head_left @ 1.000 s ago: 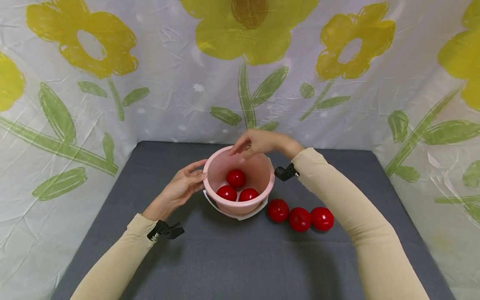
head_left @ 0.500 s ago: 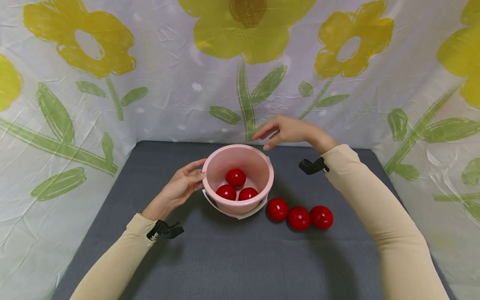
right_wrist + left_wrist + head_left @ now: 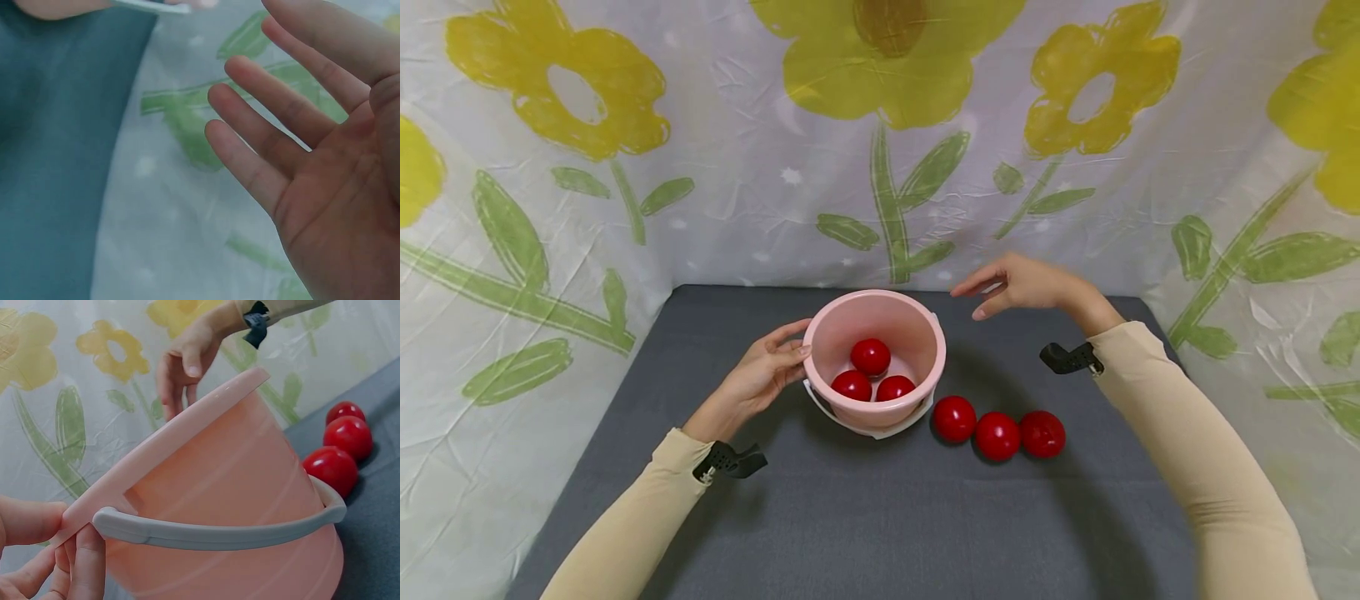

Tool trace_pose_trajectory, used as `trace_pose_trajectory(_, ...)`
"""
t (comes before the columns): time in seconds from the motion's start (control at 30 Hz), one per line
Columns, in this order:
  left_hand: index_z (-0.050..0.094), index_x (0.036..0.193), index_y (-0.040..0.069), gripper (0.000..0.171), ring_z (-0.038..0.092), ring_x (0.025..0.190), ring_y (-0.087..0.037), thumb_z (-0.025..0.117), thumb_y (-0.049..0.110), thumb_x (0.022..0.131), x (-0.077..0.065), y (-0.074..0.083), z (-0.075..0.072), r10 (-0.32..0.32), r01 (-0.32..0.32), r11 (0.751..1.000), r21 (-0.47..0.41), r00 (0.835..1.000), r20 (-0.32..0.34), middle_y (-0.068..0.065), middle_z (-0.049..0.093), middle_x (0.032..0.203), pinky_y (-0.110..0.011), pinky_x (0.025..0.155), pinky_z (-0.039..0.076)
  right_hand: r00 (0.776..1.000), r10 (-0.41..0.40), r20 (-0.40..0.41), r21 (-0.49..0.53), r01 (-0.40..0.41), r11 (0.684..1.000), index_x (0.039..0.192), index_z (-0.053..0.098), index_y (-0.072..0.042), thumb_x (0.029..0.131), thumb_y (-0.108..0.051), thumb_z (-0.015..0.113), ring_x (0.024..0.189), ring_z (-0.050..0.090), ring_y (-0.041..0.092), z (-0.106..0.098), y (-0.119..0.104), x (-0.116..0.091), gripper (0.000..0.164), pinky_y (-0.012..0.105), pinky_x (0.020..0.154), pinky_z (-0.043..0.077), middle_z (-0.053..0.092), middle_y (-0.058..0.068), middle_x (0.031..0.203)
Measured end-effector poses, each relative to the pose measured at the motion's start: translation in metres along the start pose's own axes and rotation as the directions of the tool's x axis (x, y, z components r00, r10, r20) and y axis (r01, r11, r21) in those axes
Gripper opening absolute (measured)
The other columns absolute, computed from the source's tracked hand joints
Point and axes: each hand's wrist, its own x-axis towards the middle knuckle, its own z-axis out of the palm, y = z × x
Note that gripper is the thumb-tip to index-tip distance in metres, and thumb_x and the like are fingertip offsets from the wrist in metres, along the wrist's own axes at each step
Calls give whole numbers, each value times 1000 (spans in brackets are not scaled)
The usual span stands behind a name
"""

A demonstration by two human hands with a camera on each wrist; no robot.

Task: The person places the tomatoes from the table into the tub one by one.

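A pink bucket [image 3: 883, 315] with a white handle [image 3: 225, 537] stands at the middle of the table. My left hand [image 3: 760, 375] grips its rim on the left; in the left wrist view the thumb lies over the rim and the fingers tuck beneath. Inside the bucket are three glossy red balls [image 3: 870, 357], possibly fruit. Three similar red balls [image 3: 997, 436] lie in a row on the table just right of the bucket. My right hand [image 3: 1030, 285] hovers behind them, apart from the bucket, fingers spread loosely and palm bare in the right wrist view.
Dark grey cloth covers the table [image 3: 880, 525]. A pale curtain [image 3: 737, 192] printed with yellow flowers closes off the back and both sides. Each wrist wears a black band-mounted camera [image 3: 730, 460].
My right hand has moved from above the bucket's opening out to the right, clear of the rim. The left hand, the bucket and the red balls have stayed put.
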Motion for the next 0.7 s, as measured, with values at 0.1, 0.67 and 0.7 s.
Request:
trace_pose_trajectory(0.1,25,154,3,65,70,84,-6,55,-3,97,0,0,0,-2,2,1000,10,1000,2,-2,67,104,-21,74,61,1000,8,12,7,-8,1000,131,65,-11,85,-15,77,131,56,32,6,12,-6,47,38,97,57,59,14,141)
trace_pose_trajectory(0.67,25,153,3,62,68,86,-5,52,-4,98,0,-1,1,-4,4,999,33,1000,-5,1,66,104,-19,75,60,995,-23,94,117,12,993,132,62,-4,84,-19,79,128,55,44,82,84,-17,53,48,102,53,59,21,138)
trace_pose_trajectory(0.7,25,153,3,62,68,86,-5,53,-3,98,1,-1,1,-2,2,999,33,1000,-5,2,66,103,-19,74,60,995,-29,97,119,17,993,132,62,-3,84,-19,79,128,55,43,86,87,-17,54,51,103,51,60,21,137)
